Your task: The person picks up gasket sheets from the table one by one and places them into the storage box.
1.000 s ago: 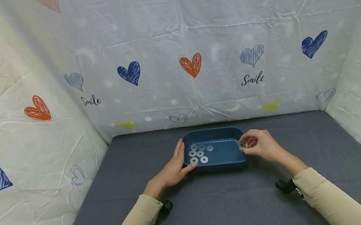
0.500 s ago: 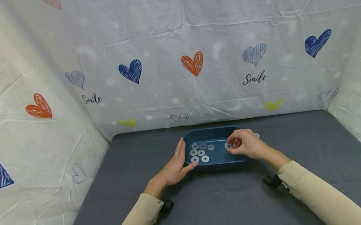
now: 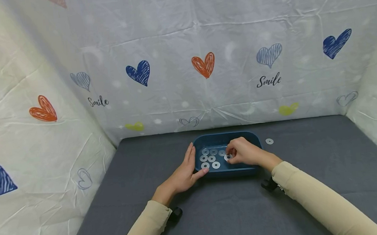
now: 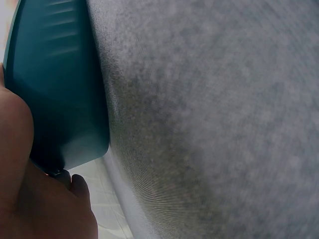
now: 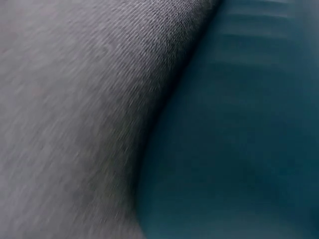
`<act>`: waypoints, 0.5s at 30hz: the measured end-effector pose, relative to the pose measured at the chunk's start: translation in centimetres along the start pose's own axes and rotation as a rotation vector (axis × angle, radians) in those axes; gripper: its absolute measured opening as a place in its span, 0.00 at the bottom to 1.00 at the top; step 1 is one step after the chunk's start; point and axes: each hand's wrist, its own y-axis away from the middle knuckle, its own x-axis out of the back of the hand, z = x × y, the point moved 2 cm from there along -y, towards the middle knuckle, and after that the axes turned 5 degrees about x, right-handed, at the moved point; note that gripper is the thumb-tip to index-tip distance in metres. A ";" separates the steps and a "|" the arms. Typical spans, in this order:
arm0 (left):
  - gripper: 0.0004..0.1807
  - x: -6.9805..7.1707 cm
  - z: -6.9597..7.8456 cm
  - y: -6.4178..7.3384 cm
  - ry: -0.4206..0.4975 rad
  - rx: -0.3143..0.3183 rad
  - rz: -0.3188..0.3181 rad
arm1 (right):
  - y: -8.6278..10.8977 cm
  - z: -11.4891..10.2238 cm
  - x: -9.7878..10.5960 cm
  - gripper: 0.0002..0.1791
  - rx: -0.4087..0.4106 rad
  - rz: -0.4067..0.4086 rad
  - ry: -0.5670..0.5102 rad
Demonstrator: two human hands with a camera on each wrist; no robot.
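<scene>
A dark blue rectangular tray (image 3: pixel 243 172) stands on the grey cloth towards the back of the table. Several flat metal washers (image 3: pixel 211 158) lie on its floor in the left half. My left hand (image 3: pixel 180 177) holds the tray's left end, fingers along the outside and thumb over the front rim; the left wrist view shows this hand (image 4: pixel 50 204) against the tray wall (image 4: pixel 60 99). Inside the tray, my right hand (image 3: pixel 246 152) pinches one washer (image 3: pixel 228 157) low, just right of the others. Only cloth and tray wall (image 5: pixel 239 134) appear in the right wrist view; the fingers are outside it.
One more washer (image 3: pixel 269 141) lies on the cloth (image 3: pixel 225 212), to the right of the tray. A white curtain (image 3: pixel 159 97) printed with hearts hangs behind the table and along both sides.
My right hand has carried its washer leftward from the tray's right rim to near the other washers. The washer on the cloth has come into sight behind it. My left hand stays on the tray.
</scene>
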 end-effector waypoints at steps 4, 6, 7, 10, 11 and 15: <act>0.55 -0.1 -0.1 0.0 -0.004 0.003 -0.005 | -1.1 0.0 -0.8 0.08 -0.012 -0.059 0.039; 0.55 -0.1 0.0 0.0 -0.007 0.006 -0.007 | -1.5 0.0 -1.1 0.07 -0.024 -0.081 0.048; 0.55 0.0 0.0 0.0 -0.004 0.002 -0.005 | -1.7 0.1 -1.2 0.07 -0.024 -0.087 0.053; 0.55 0.0 0.1 0.1 -0.005 0.002 -0.009 | -2.1 0.2 -1.5 0.08 -0.027 -0.092 0.066; 0.55 0.0 0.1 0.1 -0.005 0.004 -0.012 | -2.2 0.2 -1.6 0.08 -0.026 -0.090 0.070; 0.55 0.1 0.1 0.0 -0.011 0.014 -0.022 | -2.6 0.3 -1.7 0.10 -0.045 -0.082 0.069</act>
